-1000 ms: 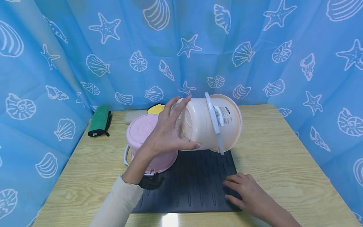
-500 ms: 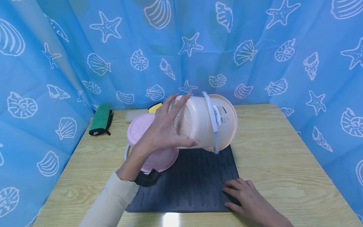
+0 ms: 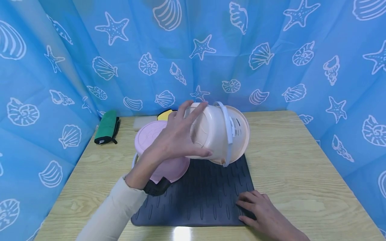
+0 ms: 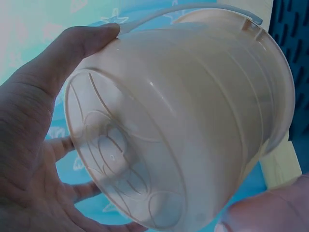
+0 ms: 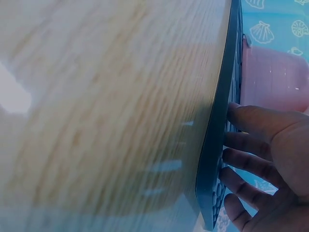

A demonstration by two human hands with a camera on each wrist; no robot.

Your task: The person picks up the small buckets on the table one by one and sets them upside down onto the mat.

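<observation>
With thumb and spread fingers my left hand (image 3: 176, 135) grips a cream plastic bucket (image 3: 211, 130) around its base. The bucket is held on its side above a dark mat, its mouth turned right and dipping downward. In the left wrist view the ringed base of the bucket (image 4: 130, 159) faces my palm, and its inside is hidden. A white handle (image 3: 227, 124) crosses its side. My right hand (image 3: 260, 209) rests its fingertips on the right front corner of the ridged dark mat (image 3: 202, 197); the right wrist view shows the fingers (image 5: 248, 164) touching the mat's surface.
An upside-down pink bucket (image 3: 150, 134) stands on the mat's left part, partly behind my left arm. Behind it lie a yellow-and-black item (image 3: 165, 115) and a grey pad (image 3: 141, 122). A green rolled item (image 3: 106, 127) sits at the back left. A blue shell-print curtain (image 3: 199, 77) surrounds the table.
The cream bucket has shifted a little left, and its mouth has tipped down and turned away. My right hand has moved slightly down and stays at the mat's corner.
</observation>
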